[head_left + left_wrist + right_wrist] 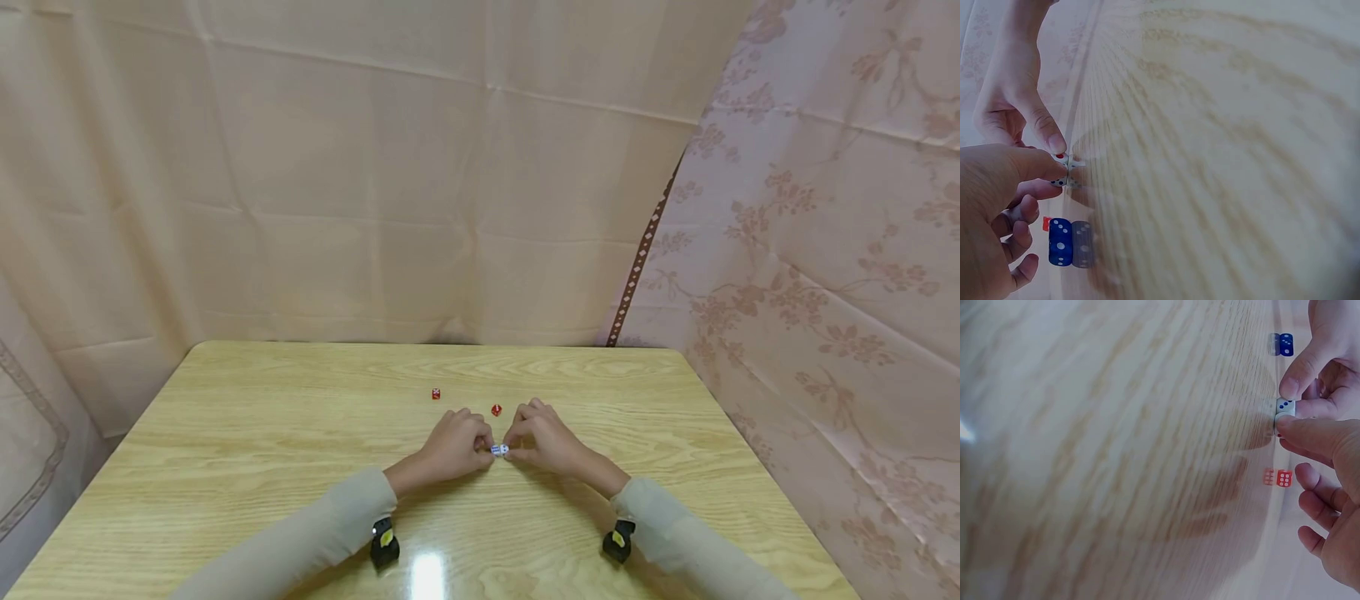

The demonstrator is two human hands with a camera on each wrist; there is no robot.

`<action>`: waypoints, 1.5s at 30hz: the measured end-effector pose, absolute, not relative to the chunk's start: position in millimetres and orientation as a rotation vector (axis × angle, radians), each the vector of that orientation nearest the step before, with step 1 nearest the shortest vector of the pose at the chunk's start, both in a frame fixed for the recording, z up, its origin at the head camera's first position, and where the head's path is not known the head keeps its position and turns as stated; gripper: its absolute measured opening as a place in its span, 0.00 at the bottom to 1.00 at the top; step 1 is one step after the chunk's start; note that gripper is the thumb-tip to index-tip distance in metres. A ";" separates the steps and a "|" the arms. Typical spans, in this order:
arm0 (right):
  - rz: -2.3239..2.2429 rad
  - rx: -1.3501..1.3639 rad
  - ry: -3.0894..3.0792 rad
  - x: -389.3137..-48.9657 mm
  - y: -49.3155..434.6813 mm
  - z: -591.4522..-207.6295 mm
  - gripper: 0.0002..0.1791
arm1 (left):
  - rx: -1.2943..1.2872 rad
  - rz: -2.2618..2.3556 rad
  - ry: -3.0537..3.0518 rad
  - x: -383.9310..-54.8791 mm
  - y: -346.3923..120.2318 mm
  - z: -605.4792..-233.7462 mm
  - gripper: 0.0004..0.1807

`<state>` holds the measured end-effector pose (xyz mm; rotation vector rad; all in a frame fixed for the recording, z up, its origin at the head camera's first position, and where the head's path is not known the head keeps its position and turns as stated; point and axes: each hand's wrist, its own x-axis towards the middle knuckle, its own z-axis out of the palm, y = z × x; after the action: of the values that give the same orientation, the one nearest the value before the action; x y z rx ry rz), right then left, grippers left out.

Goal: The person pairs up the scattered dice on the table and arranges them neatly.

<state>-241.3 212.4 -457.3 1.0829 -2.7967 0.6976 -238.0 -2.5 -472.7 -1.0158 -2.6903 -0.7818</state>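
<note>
Two small white dice sit side by side on the table between the fingertips of both hands. My left hand [453, 444] pinches the left white die [495, 450], whose dark blue pips show in the right wrist view. The right white die [504, 449] is pinched between thumb and finger of my right hand [550, 442]; its red pip peeks out in the left wrist view. Fingers cover much of both dice. Close by the left hand's lower fingers stands a blue die [1060, 242] with white pips. Beyond the right fingertips lies a red die [497, 410].
Another red die [436, 393] lies farther back on the glossy wooden table [300, 392], which mirrors the dice in the wrist views. Beige curtains [360, 183] hang behind its far edge, and a flowered curtain [840, 292] hangs on the right.
</note>
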 end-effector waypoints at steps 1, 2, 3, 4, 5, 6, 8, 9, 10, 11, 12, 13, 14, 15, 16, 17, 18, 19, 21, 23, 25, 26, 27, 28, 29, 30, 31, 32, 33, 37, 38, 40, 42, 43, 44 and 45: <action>0.696 1.085 -2.792 -241.4 212.4 -457.5 0.03 | -1.016 -0.781 -2.693 -238.1 -2.6 -472.6 0.06; 0.695 1.088 -2.786 -241.4 212.5 -457.7 0.03 | -1.019 -0.777 -2.694 -238.3 -2.6 -472.6 0.06; 0.695 1.091 -2.782 -241.5 212.5 -457.9 0.03 | -1.022 -0.775 -2.696 -238.7 -2.5 -472.6 0.06; 0.692 1.094 -2.780 -241.4 212.6 -458.1 0.03 | -1.023 -0.768 -2.702 -239.1 -2.4 -472.5 0.06; 0.694 1.093 -2.783 -241.4 212.6 -458.3 0.03 | -1.025 -0.759 -2.708 -239.4 -2.5 -472.5 0.06; 0.695 1.089 -2.789 -241.3 212.5 -458.5 0.03 | -1.027 -0.751 -2.714 -239.9 -2.3 -472.4 0.06; 0.694 1.081 -2.803 -241.2 212.1 -458.8 0.03 | -1.035 -0.745 -2.720 -240.6 -2.2 -472.1 0.07; 0.691 1.077 -2.810 -241.2 211.9 -459.0 0.03 | -1.036 -0.743 -2.726 -241.0 -2.0 -471.9 0.07; 0.687 1.074 -2.813 -241.3 211.8 -459.4 0.03 | -1.035 -0.741 -2.732 -241.2 -1.9 -471.6 0.07; 0.686 1.071 -2.817 -241.4 211.4 -459.5 0.04 | -1.037 -0.739 -2.733 -241.6 -1.8 -471.7 0.07; 0.681 1.070 -2.817 -241.5 211.4 -459.9 0.03 | -1.038 -0.743 -2.733 -241.8 -1.6 -471.6 0.07; 0.679 1.070 -2.816 -241.6 211.2 -460.1 0.03 | -1.039 -0.748 -2.731 -241.8 -1.6 -471.3 0.07; 0.677 1.071 -2.814 -241.7 211.3 -460.5 0.03 | -1.040 -0.747 -2.730 -241.8 -1.5 -471.3 0.07; 0.677 1.073 -2.810 -241.7 211.3 -460.7 0.03 | -1.040 -0.746 -2.733 -241.8 -1.4 -471.2 0.07; 0.679 1.074 -2.808 -241.9 211.3 -460.9 0.03 | -1.042 -0.749 -2.733 -241.7 -1.3 -471.2 0.07; 0.681 1.074 -2.807 -241.8 211.2 -461.0 0.03 | -1.044 -0.753 -2.733 -241.7 -1.3 -471.2 0.07; 0.681 1.074 -2.806 -241.9 211.3 -461.0 0.03 | -1.046 -0.759 -2.733 -241.5 -1.2 -471.0 0.07; 0.682 1.073 -2.806 -241.9 211.1 -460.9 0.03 | -1.049 -0.764 -2.733 -241.6 -1.1 -471.1 0.07; 0.686 1.074 -2.803 -241.9 211.2 -461.0 0.03 | -1.053 -0.771 -2.736 -241.6 -0.9 -471.0 0.07; 0.692 1.074 -2.803 -241.8 211.2 -460.9 0.03 | -1.055 -0.776 -2.735 -241.8 -0.7 -470.9 0.07; 0.695 1.075 -2.801 -241.9 211.2 -460.9 0.03 | -1.055 -0.771 -2.736 -241.9 -0.7 -470.6 0.07; 0.694 1.077 -2.800 -242.0 211.2 -461.0 0.03 | -1.054 -0.768 -2.737 -242.0 -0.8 -470.6 0.07; 0.689 1.077 -2.800 -242.2 211.1 -461.0 0.03 | -1.053 -0.767 -2.737 -241.9 -0.8 -470.5 0.07; 0.685 1.080 -2.798 -242.3 211.2 -461.2 0.03 | -1.051 -0.767 -2.739 -241.8 -0.8 -470.3 0.06; 0.680 1.082 -2.797 -242.3 211.3 -461.3 0.03 | -1.050 -0.767 -2.741 -241.7 -0.8 -470.2 0.06; 0.674 1.086 -2.795 -242.4 211.6 -461.6 0.03 | -1.048 -0.767 -2.743 -241.6 -0.8 -470.1 0.06; 0.671 1.089 -2.793 -242.3 212.0 -461.8 0.03 | -1.046 -0.769 -2.747 -241.6 -0.7 -470.2 0.06; 0.671 1.091 -2.792 -242.1 212.1 -461.7 0.03 | -1.045 -0.771 -2.748 -241.6 -0.6 -470.2 0.06; 0.672 1.093 -2.791 -241.8 212.2 -461.4 0.03 | -1.043 -0.772 -2.750 -241.6 -0.4 -470.0 0.06; 0.687 1.094 -2.789 -240.8 212.4 -459.9 0.03 | -1.039 -0.767 -2.754 -242.2 0.2 -470.1 0.05; 0.689 1.095 -2.789 -240.6 212.4 -459.5 0.03 | -1.040 -0.765 -2.754 -242.3 0.3 -470.0 0.05; 0.687 1.096 -2.787 -240.5 212.3 -459.2 0.03 | -1.040 -0.761 -2.757 -242.7 0.4 -470.0 0.05; 0.684 1.099 -2.786 -240.4 212.5 -459.2 0.04 | -1.042 -0.761 -2.762 -242.9 0.4 -469.7 0.05; 0.683 1.101 -2.784 -240.5 212.6 -459.4 0.04 | -1.042 -0.760 -2.764 -243.0 0.4 -469.7 0.04; 0.683 1.102 -2.783 -240.6 212.5 -459.4 0.04 | -1.043 -0.759 -2.766 -243.2 0.4 -469.7 0.04; 0.683 1.101 -2.784 -240.7 212.4 -459.4 0.04 | -1.043 -0.759 -2.768 -243.3 0.4 -469.7 0.04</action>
<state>-240.7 212.4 -459.4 1.1012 -2.7840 0.6833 -243.3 0.4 -469.7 -1.0431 -2.7680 -0.7588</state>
